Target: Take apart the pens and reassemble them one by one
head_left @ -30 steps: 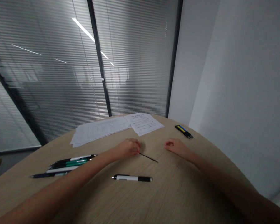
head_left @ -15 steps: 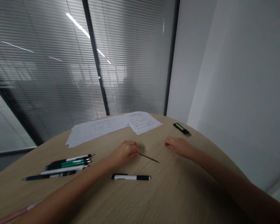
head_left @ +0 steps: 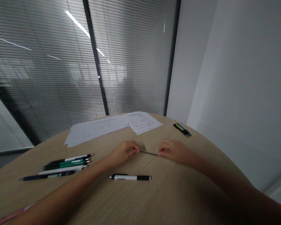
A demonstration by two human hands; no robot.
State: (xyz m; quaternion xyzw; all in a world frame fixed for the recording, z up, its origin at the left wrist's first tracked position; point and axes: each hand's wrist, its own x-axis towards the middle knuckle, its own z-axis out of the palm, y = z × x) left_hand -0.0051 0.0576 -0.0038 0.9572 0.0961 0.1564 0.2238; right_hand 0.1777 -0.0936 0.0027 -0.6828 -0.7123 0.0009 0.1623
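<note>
Item: we locate a thin black rod (head_left: 148,153) just beyond the black-and-white pen (head_left: 130,177), its long axis running left to right.
Left hand (head_left: 123,152): narrow pinch on the rod's left end.
Right hand (head_left: 174,151): narrow, fingertips at the rod's right end; we cannot tell whether it grips.
Nearer hand: neither; the rod spans the gap between both hands.
</note>
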